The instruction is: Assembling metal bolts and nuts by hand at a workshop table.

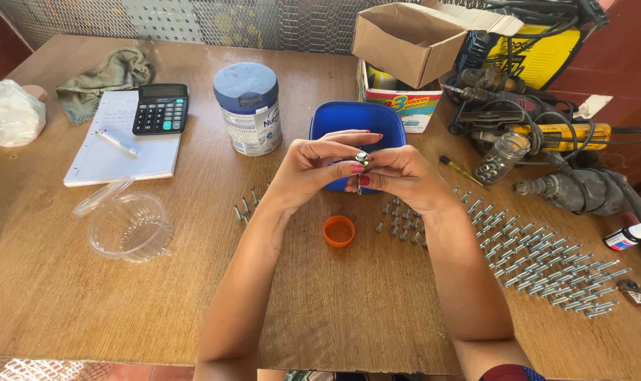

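Both my hands meet over the middle of the wooden table (334,310). My left hand (313,166) and my right hand (398,176) pinch a small metal bolt with a nut (362,159) between their fingertips. Just behind them stands a blue plastic tub (356,120). An orange cap (339,231) lies on the table below my hands. Several bolts lie in rows (546,264) to the right, and a few more bolts (244,208) lie left of my left wrist.
A round tin with a blue lid (248,107), a calculator (160,108) on a notepad (116,141) with a pen, a clear plastic container (126,226), a rag (102,77), a cardboard box (405,39), a glass jar (500,156) and power drills (567,187) surround the work spot.
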